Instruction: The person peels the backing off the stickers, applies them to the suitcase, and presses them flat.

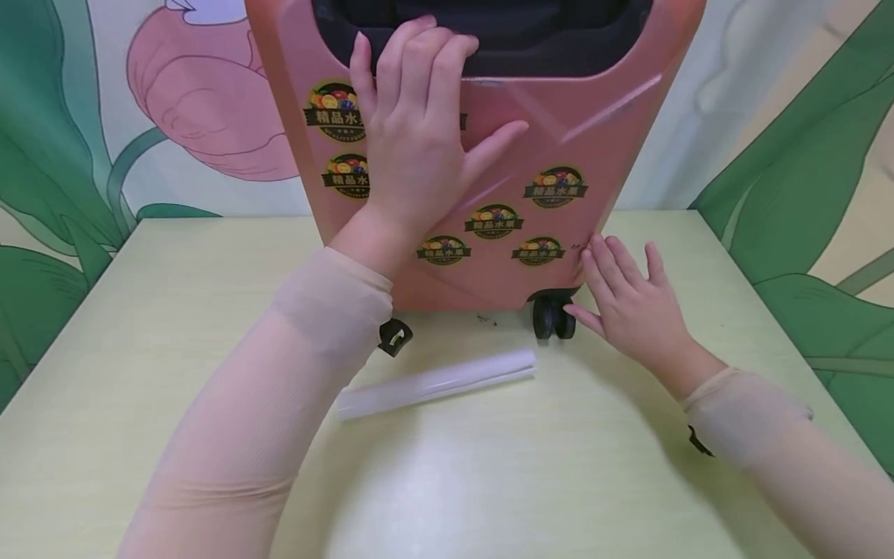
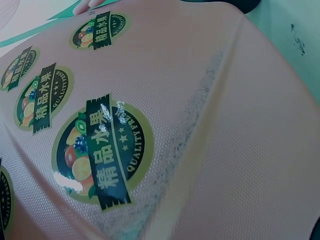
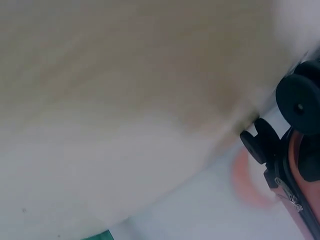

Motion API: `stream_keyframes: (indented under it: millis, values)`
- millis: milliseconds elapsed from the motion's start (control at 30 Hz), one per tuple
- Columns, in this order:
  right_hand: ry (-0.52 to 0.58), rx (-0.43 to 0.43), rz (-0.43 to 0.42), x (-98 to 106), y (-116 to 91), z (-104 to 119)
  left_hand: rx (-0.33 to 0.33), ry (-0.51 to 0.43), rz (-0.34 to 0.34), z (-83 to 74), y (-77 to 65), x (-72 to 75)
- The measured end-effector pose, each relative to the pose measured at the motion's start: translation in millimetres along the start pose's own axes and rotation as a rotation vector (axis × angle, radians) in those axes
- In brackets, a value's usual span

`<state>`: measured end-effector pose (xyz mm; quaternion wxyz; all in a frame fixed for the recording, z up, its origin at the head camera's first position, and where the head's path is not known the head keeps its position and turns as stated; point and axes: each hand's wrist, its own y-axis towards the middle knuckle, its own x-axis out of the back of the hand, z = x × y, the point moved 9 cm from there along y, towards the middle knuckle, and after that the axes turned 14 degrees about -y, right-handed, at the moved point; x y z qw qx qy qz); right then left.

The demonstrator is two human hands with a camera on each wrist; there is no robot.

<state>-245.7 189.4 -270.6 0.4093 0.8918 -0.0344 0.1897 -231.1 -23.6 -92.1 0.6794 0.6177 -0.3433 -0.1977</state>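
Note:
A pink hard-shell suitcase (image 1: 489,287) stands on its wheels on the table, with several round fruit stickers (image 1: 555,187) on its front. My left hand (image 1: 419,140) lies against the upper front, fingers extended up over the black recess and thumb spread to the right. It covers part of the stickers there. Low on the suitcase's right side, my right hand (image 1: 632,303) touches the edge with straight fingers, just above a black wheel (image 1: 553,317). In the left wrist view, a glossy sticker (image 2: 102,152) shows close up, with the right hand's fingertips (image 2: 87,5) at the top.
A rolled white sheet (image 1: 436,384) rests on the pale table (image 1: 489,481) in front of the suitcase. Behind stands a wall (image 1: 216,93) painted with leaves and a pink shape. Black wheels (image 3: 298,105) and a zipper pull (image 3: 288,192) appear in the right wrist view.

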Motion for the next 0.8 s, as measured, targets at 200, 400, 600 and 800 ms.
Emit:
stream_keyframes:
  millis: [200,400,600,800]
  values:
    - [0.089,-0.054,0.243,-9,-8,5,-0.005,-0.002,0.028,1.0,-3.8,0.2]
    - [0.186,-0.194,0.600,-20,-13,3,-0.024,0.043,0.081,-2.8,-8.2,2.5]
    - [0.240,-0.200,0.761,-22,-16,10,-0.012,0.098,0.202,-9.9,-12.1,0.2]
    - [0.238,-0.196,0.823,-21,-21,13,0.012,0.119,0.301,-17.5,-33.0,5.4]
